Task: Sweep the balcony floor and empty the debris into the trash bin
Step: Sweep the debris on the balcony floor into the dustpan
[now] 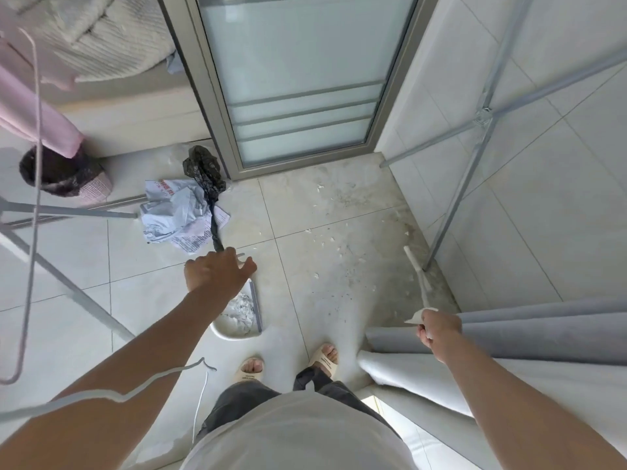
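Note:
My left hand (219, 269) hovers with fingers spread just above the white dustpan (237, 320), which lies on the floor tiles holding a heap of pale debris. A pale bit shows between its fingers; whether it grips anything is hidden. My right hand (437, 330) grips the top of a thin white broom (419, 276) that slants down to the floor by the right wall. Small white scraps (330, 239) are scattered over the dusty tiles ahead. The trash bin (95, 188), pink with a dark liner, stands at the far left, partly behind a pink cloth.
A crumpled blue-white plastic wrapper (176, 212) and a twisted black bag (205, 178) lie by the sliding door frame (217, 106). Metal drying-rack legs (68, 286) cross the left; another rack (475, 164) stands right. Grey curtain folds (526, 337) hang beside my right arm. My sandalled feet (251, 368) are below.

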The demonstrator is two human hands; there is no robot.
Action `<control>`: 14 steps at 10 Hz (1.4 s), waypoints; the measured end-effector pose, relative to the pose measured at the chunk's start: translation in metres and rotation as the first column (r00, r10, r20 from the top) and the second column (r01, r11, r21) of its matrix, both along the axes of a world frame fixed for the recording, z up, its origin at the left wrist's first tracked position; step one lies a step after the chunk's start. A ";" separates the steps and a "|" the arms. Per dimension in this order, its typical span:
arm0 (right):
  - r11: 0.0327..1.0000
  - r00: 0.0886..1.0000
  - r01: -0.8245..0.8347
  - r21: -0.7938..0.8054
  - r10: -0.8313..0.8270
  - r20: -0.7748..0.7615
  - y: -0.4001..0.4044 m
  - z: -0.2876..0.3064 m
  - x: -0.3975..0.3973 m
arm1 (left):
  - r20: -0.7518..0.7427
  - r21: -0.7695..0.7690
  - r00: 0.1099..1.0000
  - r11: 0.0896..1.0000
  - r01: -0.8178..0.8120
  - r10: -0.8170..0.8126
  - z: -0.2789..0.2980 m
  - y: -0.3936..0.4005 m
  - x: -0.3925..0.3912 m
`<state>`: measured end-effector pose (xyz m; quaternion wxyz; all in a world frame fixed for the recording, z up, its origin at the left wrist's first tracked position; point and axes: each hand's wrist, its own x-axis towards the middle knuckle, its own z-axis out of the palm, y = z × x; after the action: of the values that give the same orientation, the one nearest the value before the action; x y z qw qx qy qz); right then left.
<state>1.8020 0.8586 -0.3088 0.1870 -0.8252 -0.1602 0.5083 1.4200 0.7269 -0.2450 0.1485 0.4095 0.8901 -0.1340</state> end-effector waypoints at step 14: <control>0.700 0.642 0.714 -0.019 -0.666 -0.380 0.026 0.025 0.037 | 0.073 0.145 0.785 0.786 0.601 -0.615 -0.010 0.198 0.133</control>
<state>1.8389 0.8845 -0.2840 0.4470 -0.7018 0.1707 0.5278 1.5534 0.9250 -0.2550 0.1254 0.6894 0.7065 -0.0995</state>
